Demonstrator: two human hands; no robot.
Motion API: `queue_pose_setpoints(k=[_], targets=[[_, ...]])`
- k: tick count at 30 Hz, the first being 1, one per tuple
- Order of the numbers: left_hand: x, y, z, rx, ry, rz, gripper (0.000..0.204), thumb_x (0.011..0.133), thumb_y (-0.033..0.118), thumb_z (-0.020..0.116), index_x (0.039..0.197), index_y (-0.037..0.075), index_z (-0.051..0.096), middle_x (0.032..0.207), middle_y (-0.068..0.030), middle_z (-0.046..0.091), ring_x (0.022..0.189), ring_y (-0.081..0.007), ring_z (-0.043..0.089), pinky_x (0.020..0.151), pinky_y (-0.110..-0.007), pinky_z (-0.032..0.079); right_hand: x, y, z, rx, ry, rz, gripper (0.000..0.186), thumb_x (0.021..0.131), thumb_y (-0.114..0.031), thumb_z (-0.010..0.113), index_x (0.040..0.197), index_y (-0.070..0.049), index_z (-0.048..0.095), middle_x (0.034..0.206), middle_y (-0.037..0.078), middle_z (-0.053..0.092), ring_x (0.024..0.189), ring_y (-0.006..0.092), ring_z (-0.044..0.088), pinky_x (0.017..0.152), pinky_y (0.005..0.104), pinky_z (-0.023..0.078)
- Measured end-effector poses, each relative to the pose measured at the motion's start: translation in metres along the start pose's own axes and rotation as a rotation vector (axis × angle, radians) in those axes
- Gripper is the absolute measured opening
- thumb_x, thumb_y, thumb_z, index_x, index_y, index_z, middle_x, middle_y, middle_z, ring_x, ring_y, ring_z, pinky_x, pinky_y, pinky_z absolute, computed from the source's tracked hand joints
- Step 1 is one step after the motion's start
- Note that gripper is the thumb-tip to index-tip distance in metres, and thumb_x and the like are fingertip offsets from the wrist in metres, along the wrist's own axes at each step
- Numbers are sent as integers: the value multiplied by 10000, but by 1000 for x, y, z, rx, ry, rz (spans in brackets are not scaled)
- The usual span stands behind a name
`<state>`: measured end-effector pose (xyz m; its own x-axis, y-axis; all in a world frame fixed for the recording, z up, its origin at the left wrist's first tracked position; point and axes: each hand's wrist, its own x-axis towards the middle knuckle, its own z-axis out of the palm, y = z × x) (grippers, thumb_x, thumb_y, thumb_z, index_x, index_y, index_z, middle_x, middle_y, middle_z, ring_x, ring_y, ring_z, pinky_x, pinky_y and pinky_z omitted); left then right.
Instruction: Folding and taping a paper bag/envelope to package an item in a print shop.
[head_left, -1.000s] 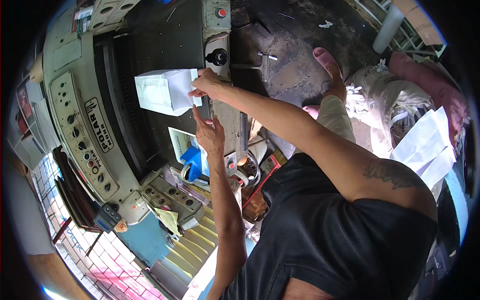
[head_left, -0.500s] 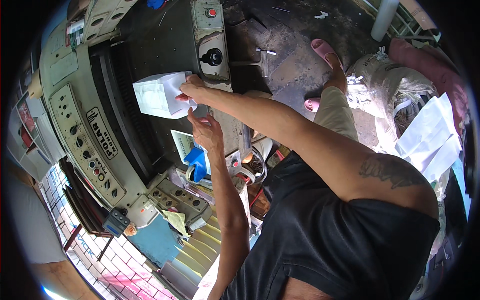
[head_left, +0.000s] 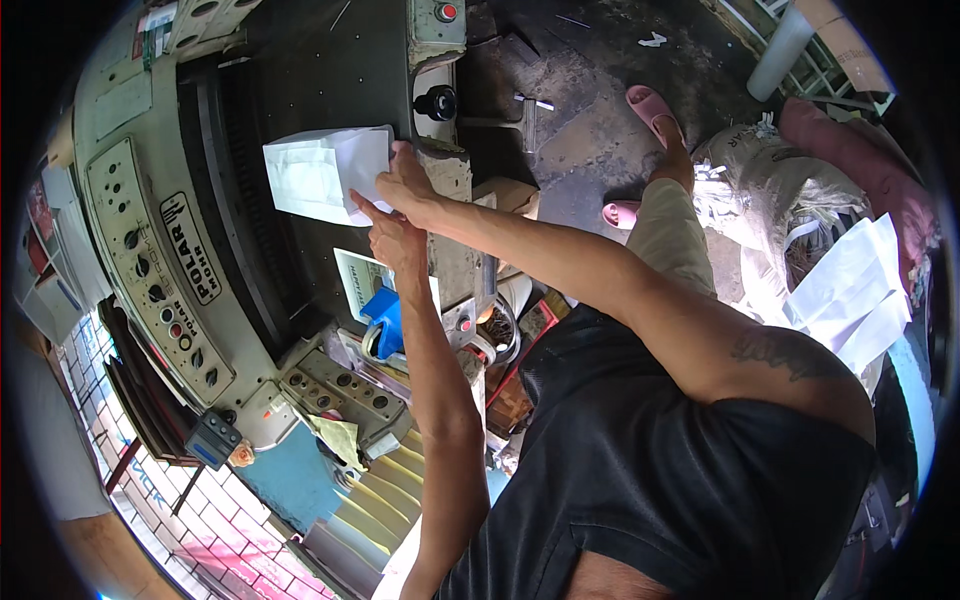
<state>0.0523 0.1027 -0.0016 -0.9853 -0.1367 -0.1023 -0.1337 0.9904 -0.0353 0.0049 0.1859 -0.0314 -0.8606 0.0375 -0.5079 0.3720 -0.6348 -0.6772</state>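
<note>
A thick stack of white paper (head_left: 315, 172) stands on the dark bed (head_left: 300, 85) of a large paper-cutting machine. My right hand (head_left: 408, 188) is at the stack's right-hand side, its fingers bent and closed against the edge and its thumb near the far corner. Just below it, my left hand (head_left: 398, 242) reaches up with its index finger stretched out to the stack's lower right edge. Its other fingers are loosely bent and hold nothing. My two hands nearly touch. The stack's underside is hidden.
Left of the bed is the machine's beige control panel (head_left: 160, 270) with knobs. A blue plastic piece (head_left: 384, 322) sits by a printed card (head_left: 355, 280) near my left forearm. A black knob (head_left: 437, 103) stands beyond my right hand. Another person's arm (head_left: 120, 560) shows at lower left.
My right hand has shifted down along the stack's edge from its upper corner. My left hand has moved up, its index finger now at the stack. The stack sits slightly straighter.
</note>
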Motion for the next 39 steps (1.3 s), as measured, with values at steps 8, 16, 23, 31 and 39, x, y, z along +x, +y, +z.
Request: queue_pose_setpoints(k=[8, 16, 23, 31, 39], targets=[[-12, 31, -16, -210, 331, 181, 870, 893, 147, 696, 1608, 45, 211, 939, -195, 754, 830, -402, 747, 734, -497, 562, 30, 0, 4, 205, 28, 35, 237, 967, -87, 566, 1172, 30, 581, 1073, 238, 701, 752, 287, 768, 524, 363, 609], [-24, -2, -14, -125, 290, 270, 594, 901, 176, 696, 1464, 84, 531, 860, -141, 772, 712, -323, 752, 677, -445, 577, 45, 20, 17, 393, -43, 117, 317, 993, -40, 521, 1267, 98, 600, 968, 221, 727, 685, 247, 766, 546, 339, 618], [-5, 21, -10, 74, 5, 100, 868, 942, 286, 655, 1652, 177, 169, 963, -185, 775, 907, -437, 741, 839, -554, 550, 49, 12, 12, 100, 34, 7, 398, 889, -93, 636, 1243, 85, 604, 1038, 294, 725, 843, 377, 768, 713, 419, 636], [9, -5, -18, 199, -22, -37, 894, 906, 401, 679, 1659, 217, 234, 979, -299, 749, 967, -470, 735, 868, -543, 552, -3, -14, 3, -346, 78, 77, 503, 838, -125, 675, 1274, 86, 540, 1107, 319, 695, 1105, 442, 695, 968, 485, 560], [5, 3, -18, 146, 47, 29, 910, 890, 381, 704, 1650, 196, 240, 931, -244, 766, 875, -448, 748, 809, -535, 569, 1, -9, 14, 254, -151, -8, 384, 965, -193, 608, 1219, 89, 553, 1066, 262, 656, 980, 363, 689, 800, 472, 551]])
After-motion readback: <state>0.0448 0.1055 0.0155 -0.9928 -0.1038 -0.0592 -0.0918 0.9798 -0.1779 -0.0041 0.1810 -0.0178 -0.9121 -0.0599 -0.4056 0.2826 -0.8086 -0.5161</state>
